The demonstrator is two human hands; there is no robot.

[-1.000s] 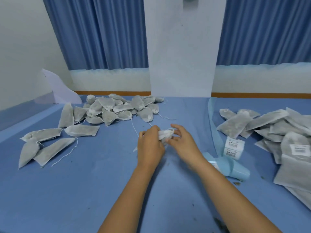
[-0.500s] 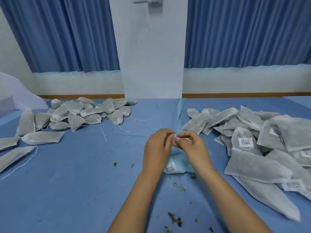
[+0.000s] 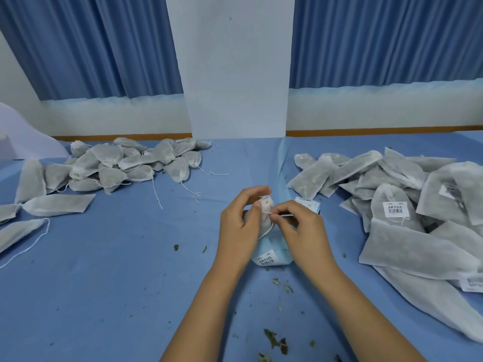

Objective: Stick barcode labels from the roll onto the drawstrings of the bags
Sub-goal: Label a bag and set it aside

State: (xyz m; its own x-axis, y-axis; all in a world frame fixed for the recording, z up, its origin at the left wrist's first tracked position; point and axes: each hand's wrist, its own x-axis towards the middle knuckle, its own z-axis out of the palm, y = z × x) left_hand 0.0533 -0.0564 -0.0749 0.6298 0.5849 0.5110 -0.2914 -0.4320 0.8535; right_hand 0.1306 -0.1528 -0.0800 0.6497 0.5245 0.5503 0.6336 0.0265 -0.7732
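A blue-covered worktop (image 3: 104, 283) runs to a white wall with a white pillar (image 3: 235, 74) between blue curtains (image 3: 91, 48); dry leaf crumbs (image 3: 274, 340) dot the cloth; unlabelled bags (image 3: 125, 163) lie heaped at far left, labelled bags (image 3: 392, 205) at right; the label roll (image 3: 271, 258) lies under the hands, its pale blue strip trailing away; the left hand (image 3: 240, 231) grips a small white bag (image 3: 265, 207) above the roll; the right hand (image 3: 303, 231) pinches its drawstring (image 3: 269, 228) at the neck; half a second ago the hands met in the same spot, fingertips pressed together; now the bag's gathered neck shows between them.
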